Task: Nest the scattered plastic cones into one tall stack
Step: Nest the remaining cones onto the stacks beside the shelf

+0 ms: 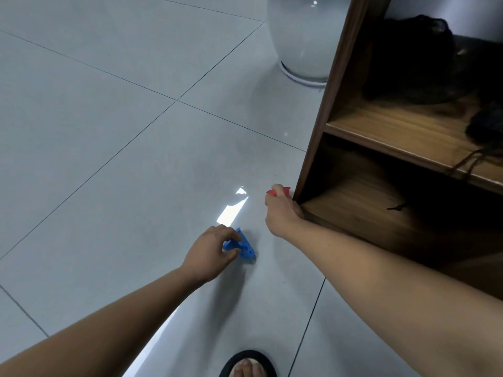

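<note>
Currently we hold two cones, listed below.

Item one: blue cone [246, 248]. It is bright blue plastic with small round holes in its wall. The narrow end points away from us and the wide end is nearer. It is low over the grey tiled floor [114, 148], and we cannot tell whether it touches. Our left hand [213, 251] holds it, thumb and fingers curled round its left side.

Item two: red cone [286, 191]. It is red plastic and mostly hidden, with only slivers showing on either side of our grip. Our right hand [281, 213] is closed round it, just beside the bottom front corner of the wooden shelf [318, 126].

The two cones are apart, not nested.

Other entries:
- A white vase [302, 39] stands on the floor beyond the shelf's side.
- Dark bundles [408, 55] lie on the upper board.
- Our foot in a black sandal [254, 354] shows at the lower edge.
</note>
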Demonstrator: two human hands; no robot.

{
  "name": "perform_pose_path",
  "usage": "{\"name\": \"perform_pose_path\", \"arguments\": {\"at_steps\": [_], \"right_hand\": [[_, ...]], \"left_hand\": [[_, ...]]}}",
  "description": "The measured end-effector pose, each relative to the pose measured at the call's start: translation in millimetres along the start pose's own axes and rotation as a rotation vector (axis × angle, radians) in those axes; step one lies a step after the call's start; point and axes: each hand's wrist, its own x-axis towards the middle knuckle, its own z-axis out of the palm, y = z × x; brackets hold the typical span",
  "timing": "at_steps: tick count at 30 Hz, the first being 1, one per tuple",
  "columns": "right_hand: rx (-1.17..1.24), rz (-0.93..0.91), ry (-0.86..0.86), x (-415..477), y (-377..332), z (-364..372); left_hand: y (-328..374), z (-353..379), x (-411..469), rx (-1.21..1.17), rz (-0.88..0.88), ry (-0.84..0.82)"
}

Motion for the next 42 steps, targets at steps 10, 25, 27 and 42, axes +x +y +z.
{"name": "perform_pose_path", "arguments": {"at_steps": [10,25,27,42], "right_hand": [[-0.115,-0.149,0.047,-16.3,14.3,2.6],[0.525,-0.079,0.242,-161.5,114.0,-76.0],[0.621,-0.029,0.269,-185.2,131.2,-85.3],[1.024,0.314,0.592,-329.6,235.7,-118.3]], "left_hand": [[6.7,-5.4,-8.8,-0.053,-0.050,0.038],[130.7,-18.4,-14.1,-0.422,-0.001,0.197],[156.4,-14.4,-16.4,-0.484,0.030,0.184],[319.7,29.6,-36.6,-0.839,0.218,-0.024]]}}
